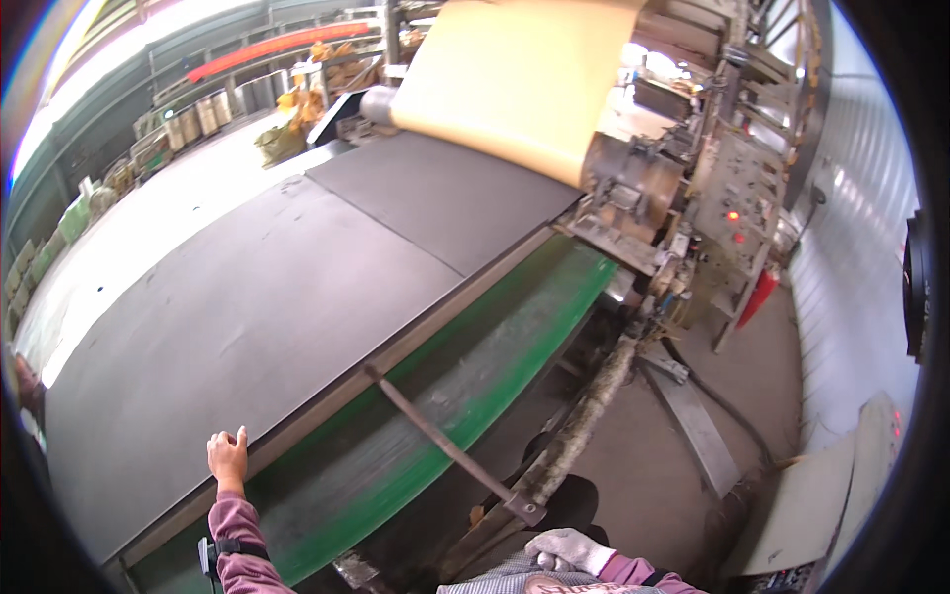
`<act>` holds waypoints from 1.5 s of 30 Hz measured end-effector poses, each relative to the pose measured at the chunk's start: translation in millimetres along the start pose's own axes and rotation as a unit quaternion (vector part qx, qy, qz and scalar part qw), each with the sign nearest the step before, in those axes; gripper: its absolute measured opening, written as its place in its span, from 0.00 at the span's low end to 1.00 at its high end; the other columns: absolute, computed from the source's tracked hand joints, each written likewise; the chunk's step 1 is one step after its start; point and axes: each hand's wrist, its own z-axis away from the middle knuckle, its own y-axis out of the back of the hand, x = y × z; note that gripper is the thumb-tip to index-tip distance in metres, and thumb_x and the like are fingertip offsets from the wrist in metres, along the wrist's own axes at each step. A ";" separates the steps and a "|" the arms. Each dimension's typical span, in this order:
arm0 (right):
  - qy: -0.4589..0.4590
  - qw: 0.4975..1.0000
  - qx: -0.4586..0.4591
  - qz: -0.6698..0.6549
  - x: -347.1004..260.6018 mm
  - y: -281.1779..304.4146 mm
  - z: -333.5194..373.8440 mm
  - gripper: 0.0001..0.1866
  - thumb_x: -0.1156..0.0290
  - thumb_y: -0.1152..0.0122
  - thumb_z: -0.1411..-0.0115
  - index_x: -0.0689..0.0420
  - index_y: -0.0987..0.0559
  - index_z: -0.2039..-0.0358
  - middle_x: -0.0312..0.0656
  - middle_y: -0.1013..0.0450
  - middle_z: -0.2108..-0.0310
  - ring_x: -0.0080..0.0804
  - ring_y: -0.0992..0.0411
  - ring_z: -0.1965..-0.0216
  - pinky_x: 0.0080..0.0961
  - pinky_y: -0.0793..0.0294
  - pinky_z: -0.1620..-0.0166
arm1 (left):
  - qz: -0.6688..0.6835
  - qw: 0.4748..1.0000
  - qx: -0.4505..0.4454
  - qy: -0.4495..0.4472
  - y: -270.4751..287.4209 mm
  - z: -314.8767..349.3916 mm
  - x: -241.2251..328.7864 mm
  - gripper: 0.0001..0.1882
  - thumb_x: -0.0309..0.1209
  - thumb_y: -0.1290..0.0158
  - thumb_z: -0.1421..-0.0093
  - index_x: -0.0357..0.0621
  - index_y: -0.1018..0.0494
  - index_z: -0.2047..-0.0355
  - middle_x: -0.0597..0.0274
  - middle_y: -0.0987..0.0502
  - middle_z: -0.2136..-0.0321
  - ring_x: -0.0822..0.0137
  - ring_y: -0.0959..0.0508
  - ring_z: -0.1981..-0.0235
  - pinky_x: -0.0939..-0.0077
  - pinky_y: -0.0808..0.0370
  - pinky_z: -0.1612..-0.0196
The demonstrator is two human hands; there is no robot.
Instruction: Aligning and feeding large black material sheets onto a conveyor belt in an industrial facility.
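A large dark grey sheet (247, 297) lies flat on a long machine table. At its near edge, low on the left, is my bare left hand (228, 458), with thumb and fingers apart; it seems to rest on or just above the sheet. A second dark sheet (435, 193) meets the first along a straight seam, farther off by the rollers. My right hand (569, 550), in a pale glove, is curled closed in front of my body; what it holds, if anything, is hidden.
A green-edged belt (455, 366) runs below the table edge, crossed by a metal bar (450, 441). Yellowish sheeting (520, 74) slopes up from the rollers (633, 178). A control panel (737, 198) with red lights stands right. Another person's arm (30, 386) shows at far left.
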 end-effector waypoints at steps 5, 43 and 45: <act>-0.033 0.998 -0.046 -0.001 1.1 0.4 -7.2 0.14 0.60 0.50 0.41 0.57 0.22 0.65 0.32 0.28 0.79 0.15 0.35 0.82 0.13 0.35 0.80 | 0.018 0.995 0.032 -0.090 -15.4 13.9 59.6 0.24 0.48 0.50 0.46 0.35 0.26 0.77 0.51 0.27 0.69 0.53 0.30 0.61 0.62 0.32 0.57; 0.568 0.763 0.069 0.301 -128.8 -1.0 127.0 0.10 0.69 0.45 0.43 0.53 0.23 0.61 0.39 0.25 0.69 0.29 0.25 0.69 0.24 0.26 0.64 | 0.158 0.950 -0.156 -0.221 -54.0 -8.6 225.0 0.29 0.55 0.58 0.43 0.40 0.23 0.76 0.48 0.24 0.68 0.49 0.26 0.64 0.58 0.31 0.58; 0.628 0.619 0.189 0.432 -158.6 -2.4 138.8 0.10 0.68 0.45 0.46 0.47 0.24 0.62 0.34 0.31 0.79 0.33 0.28 0.78 0.27 0.29 0.78 | 0.147 0.939 -0.157 -0.268 -47.5 -12.9 220.7 0.20 0.45 0.58 0.40 0.42 0.24 0.67 0.50 0.25 0.71 0.50 0.25 0.69 0.58 0.29 0.63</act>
